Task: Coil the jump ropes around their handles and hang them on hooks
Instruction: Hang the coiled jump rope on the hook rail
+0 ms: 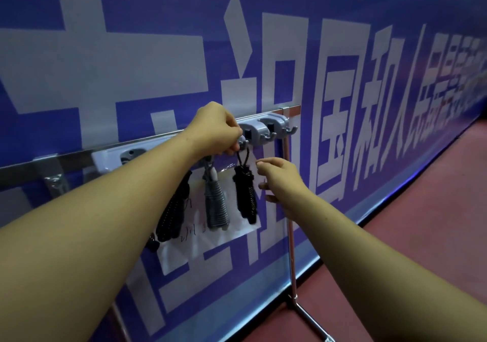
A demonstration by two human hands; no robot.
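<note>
The left arm extends forward and up. The left hand is knuckles-up at the grey plastic hook, its fingers curled around the top of the cord loop of the black coiled jump rope bundle. The right arm extends lower. The right hand is just beside the bundle and apart from it, fingers loosely curled with nothing visible in them.

The bundle hangs upright from the hook by its loop, with the rope wound tightly around the handles. To its left hang a grey coiled jump rope and a second black coiled rope. All the hooks belong to the pale plastic hook rack.
</note>
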